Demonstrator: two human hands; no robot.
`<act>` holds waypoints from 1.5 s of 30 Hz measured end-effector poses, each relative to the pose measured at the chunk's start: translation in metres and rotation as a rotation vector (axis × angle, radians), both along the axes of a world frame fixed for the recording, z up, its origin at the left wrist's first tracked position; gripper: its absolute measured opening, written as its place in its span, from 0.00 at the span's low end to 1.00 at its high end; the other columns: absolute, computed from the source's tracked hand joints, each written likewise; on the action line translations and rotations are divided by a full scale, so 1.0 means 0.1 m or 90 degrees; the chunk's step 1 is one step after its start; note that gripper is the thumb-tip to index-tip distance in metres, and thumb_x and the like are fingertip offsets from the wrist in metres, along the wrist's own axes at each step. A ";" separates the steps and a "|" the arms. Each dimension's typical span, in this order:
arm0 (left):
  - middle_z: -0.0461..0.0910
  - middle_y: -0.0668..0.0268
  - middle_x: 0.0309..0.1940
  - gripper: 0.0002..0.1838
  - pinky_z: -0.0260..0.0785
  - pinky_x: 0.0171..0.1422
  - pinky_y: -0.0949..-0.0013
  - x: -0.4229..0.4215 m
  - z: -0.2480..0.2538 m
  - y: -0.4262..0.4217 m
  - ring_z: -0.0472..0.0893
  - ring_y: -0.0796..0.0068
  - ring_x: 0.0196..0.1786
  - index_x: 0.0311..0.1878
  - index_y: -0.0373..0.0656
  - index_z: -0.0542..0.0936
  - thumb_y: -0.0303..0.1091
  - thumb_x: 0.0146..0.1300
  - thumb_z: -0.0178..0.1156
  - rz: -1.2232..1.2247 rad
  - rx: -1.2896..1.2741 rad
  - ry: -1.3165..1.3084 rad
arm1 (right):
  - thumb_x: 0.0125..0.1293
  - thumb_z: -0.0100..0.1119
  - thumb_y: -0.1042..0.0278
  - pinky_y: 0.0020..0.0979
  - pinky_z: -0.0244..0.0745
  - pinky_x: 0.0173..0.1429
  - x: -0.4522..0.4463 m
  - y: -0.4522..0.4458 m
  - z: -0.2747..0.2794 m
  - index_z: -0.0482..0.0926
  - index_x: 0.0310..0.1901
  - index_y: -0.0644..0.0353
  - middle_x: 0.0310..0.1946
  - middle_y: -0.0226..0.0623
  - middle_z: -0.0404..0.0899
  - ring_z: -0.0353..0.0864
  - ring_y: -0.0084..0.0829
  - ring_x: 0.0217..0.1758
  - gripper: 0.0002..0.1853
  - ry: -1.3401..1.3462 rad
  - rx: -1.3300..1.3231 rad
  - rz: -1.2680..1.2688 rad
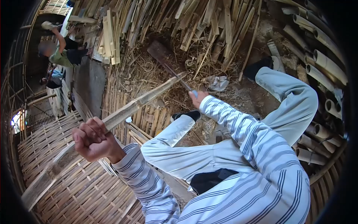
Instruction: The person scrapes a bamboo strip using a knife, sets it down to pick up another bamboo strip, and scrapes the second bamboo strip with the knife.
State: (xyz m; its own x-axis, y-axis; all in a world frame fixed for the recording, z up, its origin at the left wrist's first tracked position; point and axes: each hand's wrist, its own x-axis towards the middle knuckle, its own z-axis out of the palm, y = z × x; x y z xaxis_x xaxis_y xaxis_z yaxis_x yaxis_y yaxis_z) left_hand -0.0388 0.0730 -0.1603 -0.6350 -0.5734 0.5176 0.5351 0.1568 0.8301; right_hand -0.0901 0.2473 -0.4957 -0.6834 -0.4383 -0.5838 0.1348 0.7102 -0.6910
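My two hands (pixel 95 139), one knife (pixel 187 85) at twelve o'clock, one held bamboo strip (pixel 128 109) at nine, two people (pixel 62 57) at ten.

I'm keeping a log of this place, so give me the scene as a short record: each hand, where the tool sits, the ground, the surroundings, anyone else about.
Left hand: closed around a long bamboo strip
Right hand: grips a knife
Tool position: knife crosses the bamboo strip's far end in view; touching or not, unclear
Ground: scattered shavings, crumpled pale wrapper
Top of view: split bamboo pile
Right edge: bamboo tubes
Lower left: woven panel
Others: at least one other person, upper left
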 end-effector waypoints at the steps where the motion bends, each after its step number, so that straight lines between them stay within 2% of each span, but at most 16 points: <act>1: 0.50 0.75 0.08 0.17 0.48 0.12 0.78 0.03 -0.02 0.00 0.50 0.84 0.10 0.17 0.52 0.55 0.38 0.61 0.45 0.003 -0.011 -0.006 | 0.67 0.38 0.40 0.46 0.68 0.58 0.05 -0.01 0.20 0.76 0.45 0.69 0.43 0.62 0.76 0.73 0.59 0.50 0.33 -0.005 -0.042 0.000; 2: 0.50 0.75 0.08 0.17 0.48 0.13 0.78 0.05 0.00 -0.02 0.50 0.84 0.10 0.17 0.52 0.55 0.38 0.61 0.45 0.000 -0.025 -0.021 | 0.67 0.38 0.40 0.47 0.68 0.58 0.02 0.01 0.45 0.75 0.46 0.65 0.43 0.62 0.76 0.73 0.58 0.51 0.31 -0.075 -0.035 0.020; 3: 0.51 0.75 0.08 0.17 0.49 0.13 0.78 0.00 -0.01 -0.04 0.50 0.84 0.10 0.17 0.52 0.55 0.37 0.61 0.45 -0.010 -0.040 -0.019 | 0.67 0.40 0.40 0.48 0.71 0.53 0.07 0.00 0.40 0.73 0.47 0.62 0.41 0.60 0.77 0.76 0.57 0.47 0.29 0.121 -0.143 0.196; 5: 0.51 0.75 0.08 0.17 0.48 0.14 0.77 0.07 -0.01 -0.01 0.51 0.85 0.10 0.17 0.52 0.56 0.36 0.61 0.46 -0.008 0.024 -0.010 | 0.67 0.40 0.41 0.51 0.72 0.52 0.03 0.02 0.89 0.70 0.52 0.58 0.41 0.59 0.78 0.77 0.61 0.45 0.27 -0.008 0.024 0.129; 9: 0.51 0.75 0.08 0.17 0.47 0.14 0.78 0.08 0.00 -0.06 0.49 0.84 0.10 0.17 0.52 0.56 0.37 0.62 0.45 0.000 -0.011 0.008 | 0.67 0.38 0.38 0.49 0.67 0.60 0.09 0.08 -0.33 0.69 0.57 0.58 0.50 0.61 0.73 0.73 0.54 0.54 0.32 -0.002 0.039 0.155; 10: 0.51 0.74 0.08 0.18 0.47 0.14 0.78 0.06 -0.01 -0.05 0.49 0.84 0.10 0.17 0.52 0.56 0.38 0.62 0.45 0.028 -0.007 0.013 | 0.66 0.39 0.38 0.48 0.66 0.60 0.11 0.00 -0.62 0.69 0.58 0.57 0.51 0.59 0.73 0.73 0.56 0.54 0.32 -0.079 0.056 0.068; 13: 0.51 0.74 0.08 0.18 0.44 0.14 0.78 0.03 0.00 -0.03 0.48 0.84 0.10 0.17 0.53 0.55 0.38 0.63 0.44 0.128 -0.007 -0.011 | 0.66 0.39 0.37 0.48 0.66 0.61 0.11 0.02 0.08 0.68 0.58 0.59 0.50 0.61 0.72 0.72 0.58 0.55 0.33 -0.094 0.008 0.017; 17: 0.50 0.75 0.08 0.17 0.43 0.13 0.78 -0.04 -0.01 -0.10 0.48 0.84 0.10 0.17 0.52 0.56 0.38 0.63 0.43 0.148 -0.005 -0.016 | 0.65 0.40 0.35 0.51 0.67 0.57 0.05 0.05 0.19 0.69 0.57 0.59 0.50 0.64 0.72 0.73 0.60 0.52 0.34 -0.106 0.050 0.003; 18: 0.51 0.75 0.08 0.17 0.43 0.13 0.78 0.01 -0.01 -0.16 0.48 0.84 0.10 0.17 0.52 0.56 0.38 0.63 0.43 0.121 -0.024 -0.022 | 0.64 0.40 0.36 0.50 0.69 0.56 -0.09 0.16 0.13 0.72 0.54 0.59 0.48 0.62 0.74 0.75 0.60 0.49 0.33 -0.111 -0.002 0.067; 19: 0.51 0.75 0.08 0.17 0.43 0.13 0.78 0.04 -0.02 -0.21 0.49 0.84 0.10 0.17 0.52 0.56 0.38 0.62 0.43 0.096 -0.044 -0.020 | 0.64 0.40 0.37 0.48 0.69 0.57 0.16 0.11 -0.62 0.76 0.50 0.61 0.47 0.59 0.76 0.74 0.60 0.50 0.32 0.001 0.068 -0.073; 21: 0.50 0.75 0.08 0.16 0.46 0.13 0.77 0.08 -0.02 -0.21 0.49 0.84 0.10 0.18 0.53 0.56 0.37 0.62 0.44 0.085 0.012 0.008 | 0.64 0.39 0.35 0.46 0.68 0.59 -0.04 0.14 -0.42 0.75 0.51 0.67 0.50 0.61 0.74 0.74 0.56 0.53 0.36 -0.091 0.023 0.022; 25: 0.50 0.76 0.08 0.16 0.45 0.13 0.78 0.10 -0.03 -0.24 0.48 0.85 0.10 0.17 0.53 0.56 0.36 0.62 0.45 0.075 -0.017 0.018 | 0.65 0.41 0.36 0.47 0.69 0.58 -0.06 0.04 0.22 0.74 0.53 0.62 0.49 0.63 0.73 0.74 0.58 0.53 0.33 -0.123 0.012 0.045; 29: 0.50 0.76 0.08 0.17 0.43 0.13 0.78 0.13 -0.08 -0.41 0.48 0.85 0.09 0.17 0.53 0.57 0.35 0.62 0.45 0.013 0.013 0.066 | 0.64 0.43 0.35 0.50 0.68 0.57 0.06 -0.03 0.04 0.72 0.54 0.61 0.46 0.65 0.74 0.74 0.59 0.52 0.33 -0.063 0.006 0.047; 34: 0.49 0.74 0.07 0.18 0.39 0.12 0.78 0.21 -0.10 -0.30 0.46 0.84 0.09 0.16 0.54 0.54 0.38 0.62 0.43 0.282 -0.016 0.040 | 0.64 0.44 0.36 0.50 0.71 0.54 0.08 -0.05 0.21 0.71 0.52 0.62 0.42 0.65 0.75 0.76 0.60 0.49 0.33 -0.051 0.042 0.069; 43: 0.50 0.74 0.07 0.18 0.42 0.13 0.78 0.17 -0.07 -0.17 0.47 0.83 0.09 0.16 0.53 0.54 0.38 0.62 0.44 0.212 0.010 0.040 | 0.68 0.43 0.45 0.53 0.73 0.41 0.22 -0.13 0.82 0.70 0.41 0.63 0.28 0.64 0.76 0.78 0.61 0.35 0.24 0.021 -0.152 0.089; 45: 0.50 0.74 0.07 0.18 0.42 0.13 0.78 0.11 -0.05 -0.03 0.47 0.83 0.09 0.16 0.53 0.55 0.38 0.62 0.44 0.207 -0.010 0.032 | 0.68 0.42 0.43 0.52 0.73 0.44 0.17 -0.08 0.86 0.71 0.48 0.63 0.32 0.64 0.76 0.78 0.61 0.39 0.27 -0.020 -0.049 0.093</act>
